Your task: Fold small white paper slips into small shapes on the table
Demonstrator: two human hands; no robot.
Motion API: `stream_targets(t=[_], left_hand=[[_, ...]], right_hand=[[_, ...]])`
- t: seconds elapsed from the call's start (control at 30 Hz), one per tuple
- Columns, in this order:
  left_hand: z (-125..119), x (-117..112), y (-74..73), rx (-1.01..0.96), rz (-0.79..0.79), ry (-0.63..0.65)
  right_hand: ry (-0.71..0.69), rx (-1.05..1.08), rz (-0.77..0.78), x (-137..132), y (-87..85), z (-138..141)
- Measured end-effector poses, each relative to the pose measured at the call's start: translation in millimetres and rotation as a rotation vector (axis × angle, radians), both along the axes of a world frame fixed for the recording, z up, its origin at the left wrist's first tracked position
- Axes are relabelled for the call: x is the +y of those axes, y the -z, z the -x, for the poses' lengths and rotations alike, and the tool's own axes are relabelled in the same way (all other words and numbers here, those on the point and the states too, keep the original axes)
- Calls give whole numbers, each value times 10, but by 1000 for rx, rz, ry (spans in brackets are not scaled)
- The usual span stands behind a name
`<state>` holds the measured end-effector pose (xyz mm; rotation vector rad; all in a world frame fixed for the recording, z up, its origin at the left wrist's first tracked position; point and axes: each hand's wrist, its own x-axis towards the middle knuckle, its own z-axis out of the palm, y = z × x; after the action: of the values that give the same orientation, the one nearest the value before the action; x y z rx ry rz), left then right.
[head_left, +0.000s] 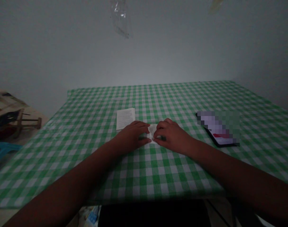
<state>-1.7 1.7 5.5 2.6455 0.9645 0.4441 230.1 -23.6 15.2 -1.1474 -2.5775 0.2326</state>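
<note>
A small piece of printed paper [152,130] lies on the green and white checked tablecloth between my hands. My left hand [131,136] is at its left side, thumb and fingertips curved onto the paper. From the right, my right hand [174,135] grips it with bent fingers and thumb, and covers much of that side. Whether the paper is folded I cannot tell. Just beyond my left hand sits a small stack of printed sheets [125,118], its near right corner close to my knuckles.
A phone [218,134], partly blurred out, rests to the right of my right forearm. The checked tablecloth [144,176] covers the table up to the wall. Clear plastic [120,19] hangs on the wall. A blue stool [4,149] and a wooden frame [27,121] stand left of the table.
</note>
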Motion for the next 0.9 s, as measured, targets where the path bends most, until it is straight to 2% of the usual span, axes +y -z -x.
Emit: stream_targets(t=[0.23,0.57,0.7,0.9], left_hand=[[18,18,-5,7,31,-9],[19,7,-37,4,45,-18],[34,17,-11,-20,46,-11],[56,30,21,-84,58,5]], right_hand=[[-17,-53,89,4,-57,-102],[-72,-46,138,24,-111,-186],[-54,-17,128,18,-84,-136],[-35,-27,31,-27,-15,-98]])
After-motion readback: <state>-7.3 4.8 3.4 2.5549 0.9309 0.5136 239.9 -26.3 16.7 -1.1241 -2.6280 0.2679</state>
